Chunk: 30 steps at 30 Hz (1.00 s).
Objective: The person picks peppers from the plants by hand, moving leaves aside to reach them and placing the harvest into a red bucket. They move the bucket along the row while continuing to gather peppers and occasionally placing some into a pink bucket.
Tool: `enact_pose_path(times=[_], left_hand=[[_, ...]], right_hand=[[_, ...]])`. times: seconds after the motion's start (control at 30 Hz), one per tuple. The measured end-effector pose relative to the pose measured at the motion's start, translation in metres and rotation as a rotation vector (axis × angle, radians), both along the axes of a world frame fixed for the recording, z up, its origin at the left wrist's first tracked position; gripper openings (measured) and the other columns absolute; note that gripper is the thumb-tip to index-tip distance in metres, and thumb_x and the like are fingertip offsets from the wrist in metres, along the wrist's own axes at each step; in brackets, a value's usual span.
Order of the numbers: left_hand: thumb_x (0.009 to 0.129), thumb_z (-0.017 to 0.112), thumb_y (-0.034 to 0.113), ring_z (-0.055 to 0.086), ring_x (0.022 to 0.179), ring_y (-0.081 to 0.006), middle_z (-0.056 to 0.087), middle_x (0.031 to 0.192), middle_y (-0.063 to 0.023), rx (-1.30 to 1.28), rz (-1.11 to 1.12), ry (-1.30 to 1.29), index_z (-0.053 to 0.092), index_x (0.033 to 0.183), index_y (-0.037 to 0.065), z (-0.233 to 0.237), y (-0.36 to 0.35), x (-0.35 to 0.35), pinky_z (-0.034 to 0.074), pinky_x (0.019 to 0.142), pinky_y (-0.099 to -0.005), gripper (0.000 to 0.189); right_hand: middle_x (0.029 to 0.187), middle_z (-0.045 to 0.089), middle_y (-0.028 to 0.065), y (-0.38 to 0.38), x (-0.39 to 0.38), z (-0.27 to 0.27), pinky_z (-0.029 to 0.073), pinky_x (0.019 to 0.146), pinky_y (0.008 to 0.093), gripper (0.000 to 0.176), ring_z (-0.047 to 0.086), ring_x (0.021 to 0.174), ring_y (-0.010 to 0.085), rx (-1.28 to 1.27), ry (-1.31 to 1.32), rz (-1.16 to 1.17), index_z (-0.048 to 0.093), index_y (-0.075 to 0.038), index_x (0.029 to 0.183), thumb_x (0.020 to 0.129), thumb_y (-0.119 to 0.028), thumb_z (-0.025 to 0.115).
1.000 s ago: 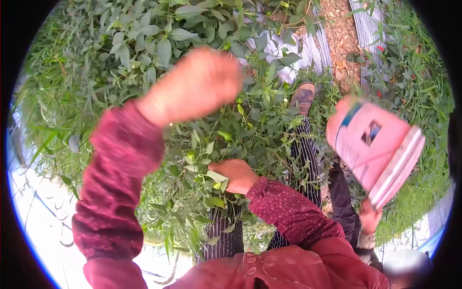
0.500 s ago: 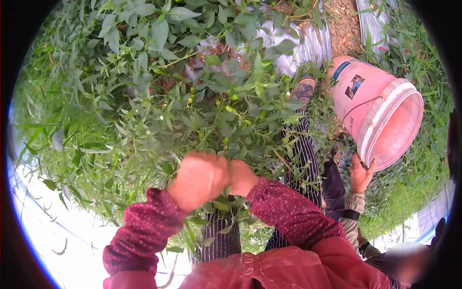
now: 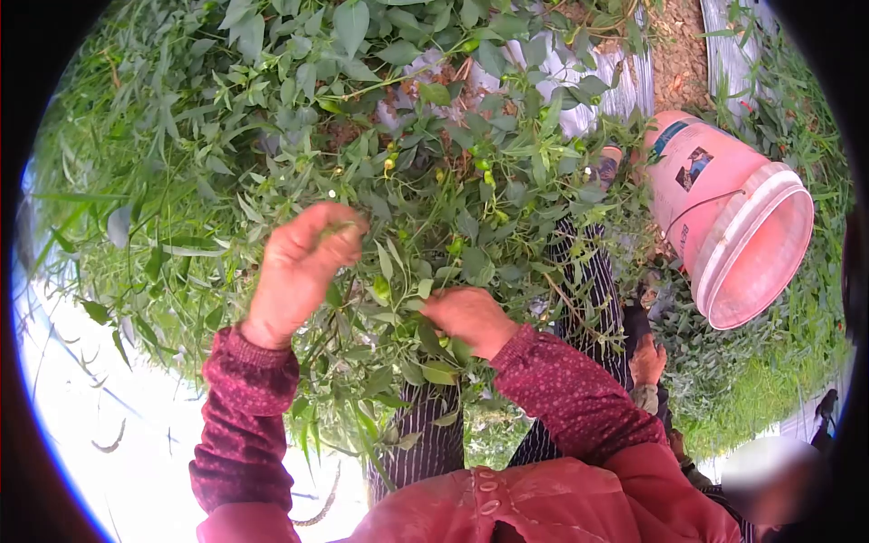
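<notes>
Over the leafy green plants, my left hand (image 3: pixel 306 262) is raised with its fingers curled together; what lies between them, if anything, is too small to make out. My right hand (image 3: pixel 469 319) is among the leaves at the middle, its fingertips closed around a plant stem (image 3: pixel 425 303). Small green peppers (image 3: pixel 381 288) hang beside it, and a few yellowish ones (image 3: pixel 389 163) show higher up on the plants.
A pink bucket (image 3: pixel 715 208) lies tilted on its side at the right, its mouth facing down and right. Below it a co-worker's hand (image 3: pixel 647 360) shows. Silvery plastic sheeting (image 3: pixel 611 86) and bare soil (image 3: pixel 679 54) lie at the top right.
My left hand has moved up and left, away from my right hand. My right hand has shifted slightly right. The co-worker's hand has dropped away from the bucket's rim.
</notes>
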State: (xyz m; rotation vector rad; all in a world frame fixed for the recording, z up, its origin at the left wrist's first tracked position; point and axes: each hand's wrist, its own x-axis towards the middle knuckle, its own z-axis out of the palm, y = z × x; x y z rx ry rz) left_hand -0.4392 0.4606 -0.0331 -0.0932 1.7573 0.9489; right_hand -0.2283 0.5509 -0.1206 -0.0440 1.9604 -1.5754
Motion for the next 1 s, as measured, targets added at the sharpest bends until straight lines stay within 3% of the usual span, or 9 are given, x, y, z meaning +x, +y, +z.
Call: enact_pose_path(times=[0.2, 0.27, 0.33, 0.47, 0.6, 0.67, 0.77, 0.9, 1.0], left_hand=[[0.084, 0.051, -0.003, 0.058, 0.086, -0.0128, 0.062, 0.087, -0.0026, 0.049, -0.27, 0.032, 0.059, 0.094, 0.001, -0.037, 0.007, 0.018, 0.048, 0.079, -0.0263, 0.014], [0.082, 0.052, -0.004, 0.058, 0.086, -0.0131, 0.061, 0.086, -0.0034, -0.093, -0.378, 0.279, 0.06, 0.094, 0.001, -0.035, -0.008, 0.022, 0.048, 0.08, -0.0274, 0.015], [0.08, 0.053, -0.005, 0.059, 0.086, -0.0144, 0.062, 0.086, -0.005, -0.168, -0.358, 0.238, 0.061, 0.095, 0.0, -0.02, -0.023, 0.019, 0.048, 0.08, -0.028, 0.018], [0.077, 0.054, -0.005, 0.061, 0.087, -0.0185, 0.064, 0.091, -0.0085, -0.151, -0.629, 0.066, 0.062, 0.107, 0.003, -0.002, -0.046, 0.035, 0.049, 0.08, -0.0298, 0.033], [0.074, 0.063, 0.0, 0.062, 0.088, -0.0246, 0.06, 0.101, -0.0126, -0.094, -0.819, 0.022, 0.06, 0.116, 0.008, -0.012, -0.044, 0.053, 0.051, 0.079, -0.0338, 0.043], [0.073, 0.067, 0.015, 0.06, 0.097, -0.0357, 0.059, 0.109, -0.0192, -0.08, -0.844, -0.032, 0.058, 0.118, 0.012, -0.011, -0.037, 0.055, 0.049, 0.084, -0.0377, 0.046], [0.072, 0.068, 0.017, 0.061, 0.088, -0.0344, 0.058, 0.097, -0.0163, -0.145, -1.042, 0.022, 0.059, 0.107, 0.01, 0.002, -0.022, 0.053, 0.051, 0.075, -0.0387, 0.036], [0.07, 0.067, 0.014, 0.059, 0.077, -0.0323, 0.054, 0.086, -0.0154, 0.015, -1.006, 0.155, 0.059, 0.094, 0.005, 0.005, -0.033, 0.065, 0.05, 0.066, -0.0408, 0.027], [0.072, 0.065, 0.014, 0.06, 0.07, -0.0291, 0.056, 0.08, -0.0136, 0.152, -0.818, 0.024, 0.058, 0.09, 0.005, 0.015, -0.032, 0.066, 0.05, 0.061, -0.0382, 0.021]], right_hand=[[0.076, 0.061, 0.0114, 0.008, -0.002, 0.007, 0.05, 0.074, 0.0424, 0.024, 0.062, 0.08, 0.0289, 0.002, 0.034, -0.002, 0.059, -0.006, 0.093, 0.069, -0.005, 0.062], [0.076, 0.061, 0.0117, 0.008, -0.001, 0.006, 0.05, 0.074, 0.0424, 0.022, 0.062, 0.08, 0.0295, -0.031, 0.033, -0.023, 0.059, -0.006, 0.091, 0.069, -0.007, 0.062], [0.075, 0.061, 0.0124, 0.006, 0.0, 0.003, 0.05, 0.073, 0.0426, 0.022, 0.062, 0.08, 0.0312, -0.027, 0.016, -0.011, 0.059, -0.005, 0.09, 0.068, -0.007, 0.062], [0.076, 0.061, 0.0121, 0.01, -0.004, 0.006, 0.051, 0.073, 0.0423, 0.021, 0.062, 0.079, 0.0302, -0.018, 0.033, 0.001, 0.058, -0.005, 0.091, 0.07, -0.006, 0.06], [0.076, 0.062, 0.012, 0.009, 0.001, 0.006, 0.05, 0.072, 0.0425, 0.023, 0.062, 0.079, 0.0298, 0.035, 0.016, 0.082, 0.058, -0.006, 0.092, 0.069, -0.005, 0.059], [0.076, 0.061, 0.0124, 0.006, 0.003, 0.003, 0.05, 0.07, 0.0426, 0.026, 0.062, 0.08, 0.0307, -0.016, 0.073, -0.005, 0.057, -0.006, 0.092, 0.067, -0.004, 0.06], [0.076, 0.061, 0.0133, 0.007, 0.001, 0.008, 0.049, 0.07, 0.0421, 0.026, 0.062, 0.08, 0.0311, 0.008, -0.024, 0.038, 0.057, -0.006, 0.091, 0.065, -0.003, 0.061], [0.074, 0.061, 0.0139, 0.007, 0.001, 0.006, 0.049, 0.07, 0.0417, 0.026, 0.062, 0.078, 0.0315, -0.032, -0.015, 0.04, 0.057, -0.005, 0.09, 0.065, -0.002, 0.061], [0.072, 0.06, 0.0144, 0.007, 0.005, 0.005, 0.049, 0.069, 0.0421, 0.025, 0.061, 0.077, 0.0322, 0.018, -0.023, 0.034, 0.056, -0.005, 0.089, 0.065, -0.001, 0.06]])
